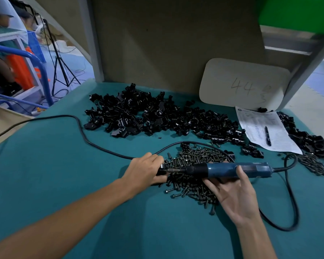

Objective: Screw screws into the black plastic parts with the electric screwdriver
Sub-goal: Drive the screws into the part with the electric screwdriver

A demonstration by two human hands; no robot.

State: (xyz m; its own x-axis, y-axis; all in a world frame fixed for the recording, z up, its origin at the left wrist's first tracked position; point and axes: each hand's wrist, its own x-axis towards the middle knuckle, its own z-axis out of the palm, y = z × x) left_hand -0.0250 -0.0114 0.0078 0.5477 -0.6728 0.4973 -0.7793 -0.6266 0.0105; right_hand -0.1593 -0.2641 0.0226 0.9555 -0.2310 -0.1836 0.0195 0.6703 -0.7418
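Observation:
My left hand (pixel 142 171) grips a small black plastic part (pixel 160 170) at the left edge of a heap of dark screws (pixel 193 172) on the green table. My right hand (pixel 234 195) lies palm up under the blue electric screwdriver (pixel 230 170), thumb curled over its body. The screwdriver lies level, and its bit (pixel 173 170) meets the part in my left hand. A large pile of black plastic parts (pixel 157 114) is spread across the back of the table.
The screwdriver's black cable (pixel 292 199) loops right of my right hand and also runs off to the left. A paper sheet with a pen (pixel 267 135) lies at the right beside more black parts (pixel 310 139) and screws. A beige board (pixel 243 85) leans against the back wall.

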